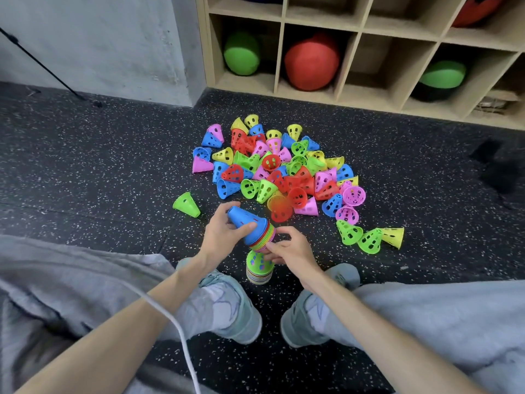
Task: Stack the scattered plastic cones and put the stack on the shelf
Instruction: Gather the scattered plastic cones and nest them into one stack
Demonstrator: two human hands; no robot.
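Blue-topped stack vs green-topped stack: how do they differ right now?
The blue-topped stack is gripped in the left hand, off the floor and tilted, tip pointing up-left; the green-topped stack stands on the floor between the shoes. The right hand's fingers pinch the blue-topped stack's rims. Both are nested multicolour perforated cones.

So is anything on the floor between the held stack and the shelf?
Yes. The pile of loose cones lies on the floor directly between the held stack, gripped by the left hand and right hand, and the shelf. Beyond the pile the floor looks free.
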